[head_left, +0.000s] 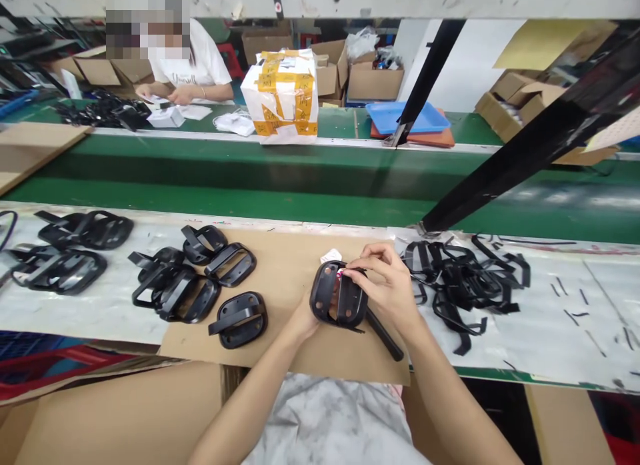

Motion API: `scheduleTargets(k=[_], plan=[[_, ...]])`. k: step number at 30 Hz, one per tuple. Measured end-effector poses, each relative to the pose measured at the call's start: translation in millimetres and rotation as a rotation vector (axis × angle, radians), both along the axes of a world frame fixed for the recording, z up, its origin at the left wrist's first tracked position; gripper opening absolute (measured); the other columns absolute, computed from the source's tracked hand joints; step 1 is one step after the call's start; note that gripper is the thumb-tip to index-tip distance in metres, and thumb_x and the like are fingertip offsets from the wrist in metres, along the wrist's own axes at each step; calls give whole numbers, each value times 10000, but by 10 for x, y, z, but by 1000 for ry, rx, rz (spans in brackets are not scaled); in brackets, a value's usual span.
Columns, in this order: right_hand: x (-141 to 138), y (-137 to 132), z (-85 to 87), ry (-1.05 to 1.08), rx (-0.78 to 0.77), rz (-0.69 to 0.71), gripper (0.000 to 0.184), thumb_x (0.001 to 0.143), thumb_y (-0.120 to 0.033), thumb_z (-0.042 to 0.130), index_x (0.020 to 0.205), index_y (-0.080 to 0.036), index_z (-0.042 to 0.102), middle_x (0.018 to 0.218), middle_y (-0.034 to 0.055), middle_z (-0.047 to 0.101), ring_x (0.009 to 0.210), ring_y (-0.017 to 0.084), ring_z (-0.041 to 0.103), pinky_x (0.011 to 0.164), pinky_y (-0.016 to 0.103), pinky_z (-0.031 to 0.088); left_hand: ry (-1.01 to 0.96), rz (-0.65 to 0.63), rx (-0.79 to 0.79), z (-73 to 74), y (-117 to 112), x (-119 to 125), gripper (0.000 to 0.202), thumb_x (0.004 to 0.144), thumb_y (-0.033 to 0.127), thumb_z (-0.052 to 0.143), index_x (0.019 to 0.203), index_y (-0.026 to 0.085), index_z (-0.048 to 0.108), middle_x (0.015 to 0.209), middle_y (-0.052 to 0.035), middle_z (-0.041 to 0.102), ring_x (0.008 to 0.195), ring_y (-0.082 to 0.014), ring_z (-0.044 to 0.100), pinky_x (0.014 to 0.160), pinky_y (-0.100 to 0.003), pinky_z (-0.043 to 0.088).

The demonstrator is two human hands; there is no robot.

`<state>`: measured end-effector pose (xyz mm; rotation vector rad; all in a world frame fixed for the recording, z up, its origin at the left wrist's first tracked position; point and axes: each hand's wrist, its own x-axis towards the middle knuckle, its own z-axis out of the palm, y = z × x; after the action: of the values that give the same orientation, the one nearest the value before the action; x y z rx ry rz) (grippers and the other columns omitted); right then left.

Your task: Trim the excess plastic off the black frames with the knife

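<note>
Over the cardboard sheet I hold a black oval plastic frame with a strap-like bar [346, 302]. My left hand [306, 316] grips it from the left and below, its fingers mostly hidden behind the part. My right hand [387, 278] is closed in a pinch at the frame's upper right edge, by a tiny pink-and-white spot; what the fingertips hold is too small to name. A black rod-shaped handle [385, 335] lies beneath, its other end hidden by the frame. Just behind the frame is a small white scrap [331, 256].
Similar black frames [243, 322] sit left on the cardboard [290, 352], more [60, 272] farther left. Black curved strips [465, 278] are heaped at right. A slanted black post [480, 165] rises at right. Across the green belt [225, 192], a person [193, 58] works beside a taped box [280, 98].
</note>
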<state>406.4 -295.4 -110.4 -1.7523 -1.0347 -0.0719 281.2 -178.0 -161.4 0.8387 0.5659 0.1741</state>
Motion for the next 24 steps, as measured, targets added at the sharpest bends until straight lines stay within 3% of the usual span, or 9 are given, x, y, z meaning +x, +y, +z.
scheduleTargets(k=[4, 7, 9, 15, 21, 24], plan=[[12, -51, -73, -44, -89, -7, 259, 1002, -303, 661, 1226, -315, 790, 1017, 55, 629, 893, 188, 644, 807, 348, 579, -68, 77, -14, -40, -99, 22, 588, 676, 603, 871, 1084, 194, 764, 1159, -120, 771, 1198, -339, 666, 1036, -457, 539], [-8, -107, -91, -63, -179, 77, 328, 1035, -265, 589, 1321, -297, 746, 1111, 80, 620, 908, 181, 651, 865, 369, 583, -23, 60, -18, -64, -161, 36, 620, 702, 660, 822, 1083, 175, 767, 1127, -125, 779, 1195, -351, 672, 1031, -484, 543], [-26, -141, -91, -58, -177, 97, 300, 1023, -264, 610, 1274, -292, 772, 1098, 79, 623, 906, 182, 662, 854, 365, 590, 12, 32, -2, -66, -180, 17, 591, 713, 649, 817, 1050, 167, 769, 1119, -130, 780, 1193, -353, 672, 1020, -481, 548], [-89, -158, -43, -42, -8, -69, 121, 975, -253, 702, 1016, -257, 815, 908, 49, 749, 777, 175, 704, 690, 306, 592, 22, 19, 92, -32, -186, -31, 449, 733, 591, 807, 922, 186, 764, 1112, -125, 777, 1198, -346, 653, 1004, -439, 544], [-102, -157, -6, -83, -90, -38, 64, 996, -246, 668, 992, -242, 731, 900, 44, 777, 807, 195, 726, 774, 339, 600, 75, 42, 177, -47, -151, -18, 439, 758, 602, 755, 896, 185, 740, 995, -102, 773, 1064, -321, 682, 929, -417, 561], [-102, -175, 7, -114, -82, 24, 78, 1007, -214, 648, 985, -239, 719, 923, 51, 775, 864, 200, 732, 814, 352, 595, 98, 50, 216, -42, -115, -32, 494, 774, 624, 731, 994, 182, 736, 993, -104, 771, 1031, -319, 693, 896, -411, 565]])
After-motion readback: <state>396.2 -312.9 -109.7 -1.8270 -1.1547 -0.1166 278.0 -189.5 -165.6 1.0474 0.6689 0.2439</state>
